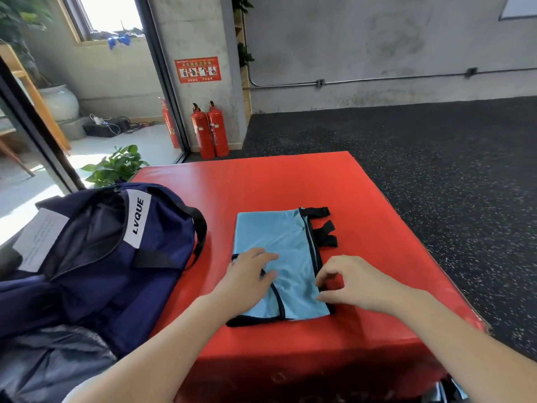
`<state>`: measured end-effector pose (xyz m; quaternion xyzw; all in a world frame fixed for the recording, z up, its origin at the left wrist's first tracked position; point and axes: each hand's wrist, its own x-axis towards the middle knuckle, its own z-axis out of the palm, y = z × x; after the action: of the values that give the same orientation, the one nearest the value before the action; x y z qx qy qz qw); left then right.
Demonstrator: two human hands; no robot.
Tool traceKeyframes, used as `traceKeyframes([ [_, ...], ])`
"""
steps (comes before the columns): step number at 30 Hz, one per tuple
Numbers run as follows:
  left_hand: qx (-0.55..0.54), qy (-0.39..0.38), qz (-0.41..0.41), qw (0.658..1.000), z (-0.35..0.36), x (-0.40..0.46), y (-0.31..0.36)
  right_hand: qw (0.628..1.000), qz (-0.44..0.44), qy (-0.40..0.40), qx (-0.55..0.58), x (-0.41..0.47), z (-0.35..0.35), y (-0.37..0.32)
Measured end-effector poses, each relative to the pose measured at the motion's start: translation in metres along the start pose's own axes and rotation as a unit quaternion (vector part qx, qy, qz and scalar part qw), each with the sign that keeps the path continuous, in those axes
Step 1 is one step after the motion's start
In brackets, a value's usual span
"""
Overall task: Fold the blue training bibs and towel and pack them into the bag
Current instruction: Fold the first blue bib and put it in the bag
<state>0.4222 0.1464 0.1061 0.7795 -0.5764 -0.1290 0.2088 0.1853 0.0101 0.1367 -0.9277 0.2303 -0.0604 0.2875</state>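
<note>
A light blue training bib with black trim and black straps lies folded flat in the middle of the red mat. My left hand rests flat on the bib's near left part, fingers spread. My right hand sits at the bib's near right edge, thumb and fingers curled at the black trim there. The navy bag, labelled LVQUE, lies unzipped on the left of the mat with its dark lining showing. No towel is in view.
Dark speckled floor surrounds the mat on the right and far side. Two red fire extinguishers stand against a pillar beyond the mat. A potted plant sits behind the bag by a glass door.
</note>
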Motion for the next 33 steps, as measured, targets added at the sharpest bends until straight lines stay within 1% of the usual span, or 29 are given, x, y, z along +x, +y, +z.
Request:
traceKeyframes([
  [4, 0.007, 0.007, 0.020, 1.000, -0.013, -0.037, -0.017, 0.998, -0.042, -0.027, -0.042, -0.010, 0.015, -0.009],
  [8, -0.005, -0.023, 0.031, 0.999, -0.014, -0.068, -0.020, 0.985, -0.079, -0.051, -0.144, -0.017, 0.032, -0.014],
  [10, -0.005, -0.045, 0.036, 0.998, -0.011, -0.074, -0.021, 0.975, -0.098, -0.031, -0.198, -0.016, 0.036, -0.015],
  [14, -0.010, -0.042, 0.036, 0.998, -0.014, -0.073, -0.019, 0.956, -0.132, 0.020, -0.261, -0.012, 0.044, -0.014],
  [20, 0.007, -0.046, 0.039, 0.998, -0.017, -0.070, -0.012, 0.947, -0.157, 0.063, -0.274, -0.010, 0.054, -0.014],
  [23, 0.013, -0.033, 0.033, 0.999, -0.017, -0.068, -0.009, 0.939, -0.162, 0.080, -0.291, -0.009, 0.055, -0.015],
  [25, 0.020, -0.024, 0.035, 0.999, -0.015, -0.066, -0.007, 0.941, -0.152, 0.072, -0.294, -0.007, 0.055, -0.013],
  [29, 0.034, -0.009, 0.028, 0.999, -0.014, -0.065, -0.003, 0.947, -0.134, 0.022, -0.291, -0.005, 0.049, -0.015],
  [31, 0.041, -0.003, 0.030, 0.999, -0.013, -0.065, -0.002, 0.955, -0.131, 0.003, -0.266, -0.007, 0.045, -0.016],
  [33, 0.040, 0.000, 0.029, 0.999, -0.013, -0.065, -0.002, 0.959, -0.146, 0.004, -0.245, -0.008, 0.044, -0.017],
])
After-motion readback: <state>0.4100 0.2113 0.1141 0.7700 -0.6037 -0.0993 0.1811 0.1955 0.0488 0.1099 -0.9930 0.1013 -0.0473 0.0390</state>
